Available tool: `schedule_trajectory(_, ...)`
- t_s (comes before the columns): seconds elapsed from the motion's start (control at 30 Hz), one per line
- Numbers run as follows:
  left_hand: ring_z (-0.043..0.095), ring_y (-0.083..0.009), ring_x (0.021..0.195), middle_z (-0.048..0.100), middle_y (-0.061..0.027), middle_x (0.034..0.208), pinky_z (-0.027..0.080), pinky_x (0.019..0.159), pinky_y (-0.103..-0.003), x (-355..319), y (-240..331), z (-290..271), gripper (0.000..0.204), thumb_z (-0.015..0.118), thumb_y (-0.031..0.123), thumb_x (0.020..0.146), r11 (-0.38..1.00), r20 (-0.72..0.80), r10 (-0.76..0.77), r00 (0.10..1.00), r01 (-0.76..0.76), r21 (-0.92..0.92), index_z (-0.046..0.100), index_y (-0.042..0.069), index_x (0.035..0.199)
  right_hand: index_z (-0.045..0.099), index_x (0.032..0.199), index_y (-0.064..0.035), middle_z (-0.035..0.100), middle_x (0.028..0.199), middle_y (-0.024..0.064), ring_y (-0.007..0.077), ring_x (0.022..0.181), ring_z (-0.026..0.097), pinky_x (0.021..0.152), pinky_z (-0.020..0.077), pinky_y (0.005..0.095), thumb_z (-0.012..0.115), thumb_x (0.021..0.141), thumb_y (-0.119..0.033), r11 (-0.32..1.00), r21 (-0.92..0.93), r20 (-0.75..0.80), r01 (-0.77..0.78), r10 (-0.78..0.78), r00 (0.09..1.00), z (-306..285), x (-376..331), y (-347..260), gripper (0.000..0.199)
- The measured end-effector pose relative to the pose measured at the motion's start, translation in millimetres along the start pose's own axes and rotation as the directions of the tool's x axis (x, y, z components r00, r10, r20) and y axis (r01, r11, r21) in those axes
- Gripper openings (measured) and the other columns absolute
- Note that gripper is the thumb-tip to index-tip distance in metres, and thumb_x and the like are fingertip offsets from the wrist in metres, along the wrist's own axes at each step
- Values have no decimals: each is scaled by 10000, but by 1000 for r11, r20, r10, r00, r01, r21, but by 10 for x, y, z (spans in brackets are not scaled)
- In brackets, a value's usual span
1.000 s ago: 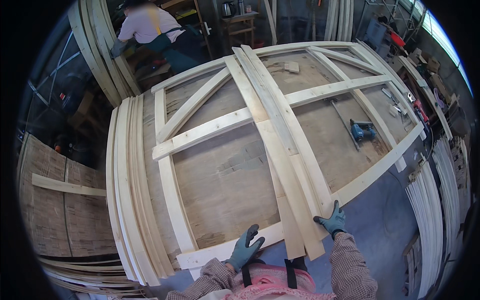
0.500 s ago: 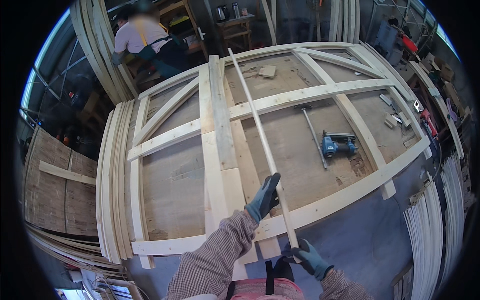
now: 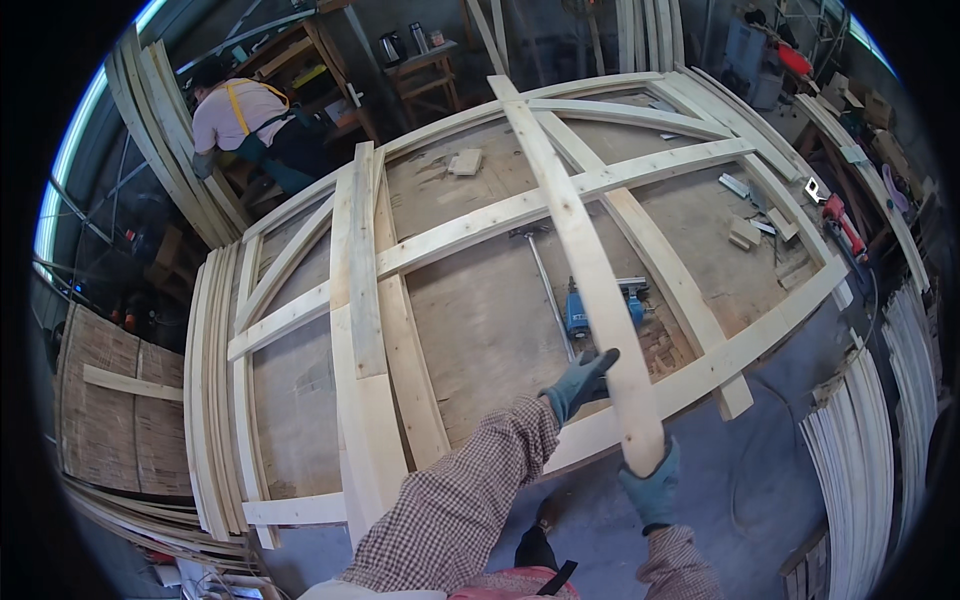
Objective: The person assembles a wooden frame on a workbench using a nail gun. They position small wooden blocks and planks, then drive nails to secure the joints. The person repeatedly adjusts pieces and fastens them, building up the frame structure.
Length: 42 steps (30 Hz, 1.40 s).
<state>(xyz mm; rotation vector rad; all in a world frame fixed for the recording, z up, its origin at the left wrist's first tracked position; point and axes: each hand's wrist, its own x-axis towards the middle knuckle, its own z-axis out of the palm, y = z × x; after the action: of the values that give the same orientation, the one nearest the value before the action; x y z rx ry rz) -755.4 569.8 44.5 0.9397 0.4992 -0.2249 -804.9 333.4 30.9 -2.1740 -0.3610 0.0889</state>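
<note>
A long, pale wooden board (image 3: 572,232) lies slantwise over the wooden frame (image 3: 450,233), its broad face up and its far end over the frame's back rail. My left hand (image 3: 580,384), in a grey-blue glove, grips the board's left edge a little short of the near end. My gloved right hand (image 3: 652,484) is closed round that near end, beyond the frame's front rail. Under the board, partly hidden by it, a blue nail gun (image 3: 577,312) rests on the panel inside the frame. Beside the gun lies a thin metal rod (image 3: 546,282).
Loose wood blocks (image 3: 743,234) lie inside the frame at right. A red-and-black power tool (image 3: 846,230) is by the right edge. Wood strips (image 3: 850,460) are stacked at right, more boards (image 3: 212,400) at left. A person (image 3: 245,125) bends over shelves at far left.
The board has turned from its narrow edge to its broad face and moved right across the frame, now covering part of the nail gun. Both hands moved right with it; my view shifted too.
</note>
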Motion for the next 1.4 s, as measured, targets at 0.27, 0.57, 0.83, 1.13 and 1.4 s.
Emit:
schedule_trajectory(0.27, 266, -402, 1289, 318, -239, 1375, 199, 1071, -470, -1301, -139, -1060, 896, 692, 409, 707, 29, -200, 781, 592, 286, 958, 275, -51, 1353, 351, 1293, -7, 478, 1208, 180, 317, 1104, 499, 947, 422, 363, 749, 555, -211, 956, -265, 47, -129, 146, 988, -989, 1558, 1077, 863)
schedule_trajectory(0.57, 124, -410, 1350, 149, -302, 1431, 102, 1095, -496, -2542, -826, -1985, 1169, 749, 488, 596, 357, -832, 476, 285, 802, 478, 79, -12, 1414, 332, 1328, -59, 453, 1239, 162, 333, 1144, 455, 978, 392, 407, 757, 539, -217, 841, -512, 92, -171, 252, 963, -1329, 1953, 1504, 910)
schedule_trajectory(0.83, 204, -391, 1323, 276, -292, 1361, 119, 1100, -484, -2366, -950, -2024, 1084, 767, 362, 568, 372, -770, 601, 214, 778, 507, 162, -57, 1364, 286, 1364, -45, 381, 1329, 181, 359, 1188, 411, 1007, 355, 416, 795, 538, -276, 654, -745, 37, -126, 230, 972, -1231, 1761, 1593, 997)
schedule_trajectory(1.13, 412, -393, 1117, 388, -286, 1190, 349, 973, -402, -2100, -461, -1049, 1032, 785, 383, 598, 665, -735, 581, 350, 317, 677, 232, -138, 1296, 296, 1371, -20, 453, 1281, 150, 228, 1204, 429, 1007, 375, 341, 534, 870, -28, 697, 521, 727, -492, -61, 684, 496, 179, -199, 555)
schedule_trajectory(1.4, 455, -351, 1107, 501, -200, 1181, 371, 948, -415, -2301, -465, -1218, 806, 678, 483, 734, 272, -430, 702, 568, 344, 899, 402, -64, 1258, 602, 1026, -7, 616, 843, 14, 88, 703, 540, 624, 454, 243, 620, 864, -310, 682, 204, 837, -703, 251, 487, 1222, -439, -960, 344)
